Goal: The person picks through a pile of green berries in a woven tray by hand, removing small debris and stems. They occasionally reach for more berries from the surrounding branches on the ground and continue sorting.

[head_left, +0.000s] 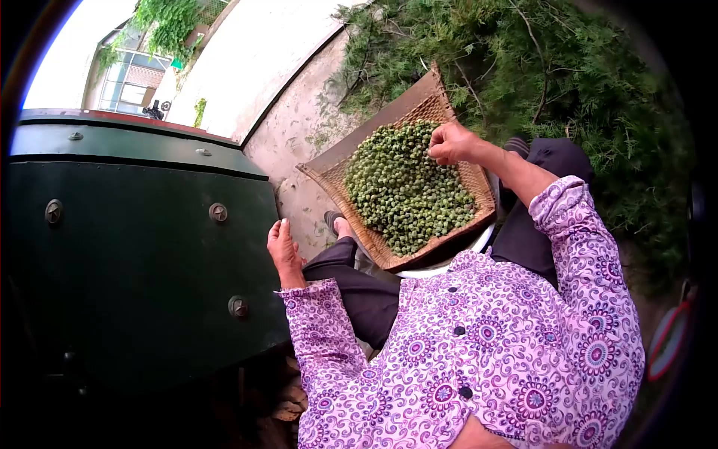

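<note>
A woven winnowing basket with one flat open edge rests between my knees. Heaped inside it are many small round green fruits; their exact kind is not plain. Above the heap's far right side is my right hand, its fingers curled into a pinch. Whatever it pinches, if anything, is hidden. Left of the basket, near the green metal box, I hold my left hand raised with thumb and fingertips pressed together. Anything between those fingertips is too small to name.
Leafy evergreen branches are piled at the right and behind the basket. A large dark green metal box with star-shaped studs stands at the left. Under the basket shows a white rim. Concrete ground lies beyond.
</note>
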`<state>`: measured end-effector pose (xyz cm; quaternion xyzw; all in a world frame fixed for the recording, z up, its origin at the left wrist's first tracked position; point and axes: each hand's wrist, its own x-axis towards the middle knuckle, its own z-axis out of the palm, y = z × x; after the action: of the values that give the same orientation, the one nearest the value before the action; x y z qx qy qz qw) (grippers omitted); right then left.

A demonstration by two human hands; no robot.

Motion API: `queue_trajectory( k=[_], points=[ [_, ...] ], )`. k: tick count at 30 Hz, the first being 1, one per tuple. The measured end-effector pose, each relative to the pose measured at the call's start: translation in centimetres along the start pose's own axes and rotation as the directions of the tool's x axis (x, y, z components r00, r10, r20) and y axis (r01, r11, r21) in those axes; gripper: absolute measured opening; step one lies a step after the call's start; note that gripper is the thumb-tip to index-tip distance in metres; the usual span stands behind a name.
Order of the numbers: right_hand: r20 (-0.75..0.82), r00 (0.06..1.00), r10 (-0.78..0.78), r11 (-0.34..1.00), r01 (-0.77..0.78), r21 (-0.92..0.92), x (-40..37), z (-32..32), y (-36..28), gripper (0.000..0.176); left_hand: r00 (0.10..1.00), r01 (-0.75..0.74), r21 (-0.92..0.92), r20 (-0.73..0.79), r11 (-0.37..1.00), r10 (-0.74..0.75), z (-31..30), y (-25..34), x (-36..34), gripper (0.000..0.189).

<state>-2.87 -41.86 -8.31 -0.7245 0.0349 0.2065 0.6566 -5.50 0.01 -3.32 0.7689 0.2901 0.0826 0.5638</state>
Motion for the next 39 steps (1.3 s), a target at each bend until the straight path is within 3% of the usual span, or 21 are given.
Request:
queue_trajectory(
  k=[1,3,5,7,8,11,17,19,20,21,24,26,31,33,35,38,39],
  points=[
    [-0.001,1.0,0.0,1.0,0.0,-0.007,-0.3,-0.3,0.7,0.01,1.0,-0.012,-0.037,0.02,0.999,0.012,0.2,1.0,-0.6,0.031],
    [0.021,1.0,0.016,0.951,-0.009,-0.31,-0.8,-0.4,2.1,0.016,0.995,-0.037,-0.114,0.087,0.993,0.047,0.4,1.4,-0.5,0.028],
    [-0.013,0.996,-0.085,0.902,0.072,-0.426,-1.8,0.1,3.0,0.022,0.986,-0.051,-0.193,0.148,0.98,0.081,1.2,1.8,-0.2,0.024],
    [-0.017,0.99,-0.139,0.858,0.112,-0.501,-1.3,0.6,4.8,0.023,0.97,-0.111,-0.282,0.18,0.953,0.166,2.8,2.4,-0.4,0.02],
    [-0.025,0.993,-0.119,0.842,0.087,-0.532,-0.9,1.0,5.6,0.023,0.947,-0.129,-0.224,0.262,0.966,0.188,3.1,2.3,0.1,0.023],
    [-0.036,0.994,-0.102,0.816,0.063,-0.574,-0.3,3.5,7.1,0.021,0.92,-0.186,-0.341,0.268,0.921,0.285,5.8,3.3,-0.1,0.025],
    [0.003,0.996,-0.094,0.75,0.073,-0.657,3.6,10.2,9.3,0.023,0.917,-0.125,-0.38,0.309,0.916,0.253,6.1,1.4,2.1,0.025],
    [-0.025,0.994,-0.109,0.761,0.067,-0.645,5.3,12.0,10.6,0.025,0.909,0.093,-0.502,0.396,0.86,0.133,5.3,2.5,2.2,0.024],
    [-0.017,0.987,-0.161,0.717,0.105,-0.689,6.0,12.7,11.1,0.028,0.902,0.075,-0.535,0.396,0.841,0.172,5.2,3.5,2.0,0.023],
    [-0.084,0.986,-0.146,0.746,0.054,-0.663,6.9,13.5,12.2,0.028,0.906,0.084,-0.537,0.392,0.839,0.16,5.2,4.2,2.1,0.023],
    [-0.142,0.981,-0.131,0.661,-0.02,-0.75,7.9,15.3,11.8,0.025,0.883,-0.022,-0.557,0.378,0.83,0.277,5.4,5.8,2.4,0.023],
    [-0.265,0.964,-0.021,0.59,-0.202,-0.782,7.9,16.0,11.1,0.021,0.873,-0.028,-0.552,0.393,0.834,0.289,5.6,5.9,3.0,0.021],
    [-0.273,0.96,-0.058,0.596,-0.186,-0.782,7.9,15.7,12.3,0.014,0.848,-0.075,-0.505,0.421,0.86,0.322,5.8,6.2,2.8,0.019],
    [-0.22,0.974,-0.05,0.766,-0.104,-0.635,7.2,15.0,12.2,0.014,0.849,-0.075,-0.502,0.421,0.862,0.319,5.9,6.3,2.4,0.018],
    [-0.234,0.962,-0.143,0.753,-0.047,-0.656,6.9,14.3,13.0,0.013,0.85,-0.073,-0.501,0.421,0.862,0.317,6.0,6.3,2.0,0.018],
    [-0.121,0.964,0.238,0.933,-0.262,-0.249,4.2,13.0,7.8,0.009,0.843,-0.065,-0.492,0.439,0.868,0.312,6.5,6.2,1.6,0.018],
    [-0.124,0.965,0.231,0.932,-0.256,-0.254,3.8,12.7,7.4,0.009,0.824,-0.09,-0.468,0.46,0.879,0.329,6.9,5.9,1.4,0.021]
  ],
)
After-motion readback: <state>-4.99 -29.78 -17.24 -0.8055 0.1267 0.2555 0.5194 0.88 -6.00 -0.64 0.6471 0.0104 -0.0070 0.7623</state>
